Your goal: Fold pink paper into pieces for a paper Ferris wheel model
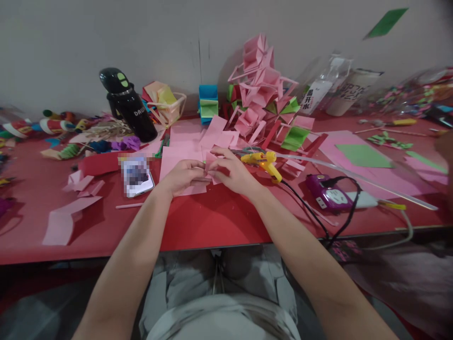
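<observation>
We have the small pink paper piece between our two hands, just above the flat pink sheets in the middle of the red table. Our left hand has its fingers closed on the near left side, and our right hand pinches the other side between thumb and fingers. Our fingers hide most of it, so we cannot tell how many folds or joins it has; we judge it partway made. Beyond it, much looks done: the heap of folded pink pieces rises against the wall, with a green folded piece low at its right, and a blue and green folded piece stands apart to its left. Near our right wrist the yellow glue gun lies on its side, out of our grip. What seems left is loose stock: the flat sheets, a green sheet farther right, and a bent pink strip at far left, apart from any assembly
</observation>
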`<action>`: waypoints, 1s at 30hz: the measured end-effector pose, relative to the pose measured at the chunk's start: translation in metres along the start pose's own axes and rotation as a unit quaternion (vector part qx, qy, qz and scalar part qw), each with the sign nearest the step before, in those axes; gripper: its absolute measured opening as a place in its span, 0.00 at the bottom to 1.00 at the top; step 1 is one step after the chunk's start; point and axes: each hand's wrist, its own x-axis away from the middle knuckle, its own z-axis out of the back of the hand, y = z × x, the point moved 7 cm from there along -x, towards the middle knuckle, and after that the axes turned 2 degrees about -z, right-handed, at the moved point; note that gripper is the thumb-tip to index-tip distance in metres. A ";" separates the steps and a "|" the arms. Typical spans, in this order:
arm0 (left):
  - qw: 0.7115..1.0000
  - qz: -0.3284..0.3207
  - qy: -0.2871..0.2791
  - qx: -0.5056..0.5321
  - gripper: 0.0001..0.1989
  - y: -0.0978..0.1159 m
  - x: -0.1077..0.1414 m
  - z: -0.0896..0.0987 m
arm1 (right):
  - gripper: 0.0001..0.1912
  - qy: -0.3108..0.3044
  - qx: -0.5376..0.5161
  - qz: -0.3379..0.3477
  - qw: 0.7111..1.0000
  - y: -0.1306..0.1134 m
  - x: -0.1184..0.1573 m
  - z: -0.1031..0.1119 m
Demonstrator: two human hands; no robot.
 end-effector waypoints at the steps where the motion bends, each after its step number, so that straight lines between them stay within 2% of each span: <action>1: 1.000 0.003 -0.002 -0.003 0.12 0.000 0.000 0.000 | 0.04 -0.002 -0.002 0.000 1.000 0.000 0.000 0.000; 12: 0.999 0.007 -0.016 -0.036 0.15 0.001 0.005 -0.004 | 0.03 -0.006 -0.003 -0.008 1.000 0.002 0.000 -0.002; 19: 0.999 0.005 -0.009 -0.038 0.14 0.002 0.005 -0.005 | 0.08 -0.004 0.001 -0.013 1.000 0.006 0.000 -0.002; 24: 0.999 0.013 -0.012 -0.029 0.13 0.002 0.005 -0.006 | 0.08 0.005 0.009 -0.010 1.000 0.009 0.000 -0.002; 30: 0.998 -0.006 -0.018 -0.055 0.16 0.003 0.004 -0.006 | 0.11 0.012 0.016 -0.030 0.999 0.014 0.001 -0.002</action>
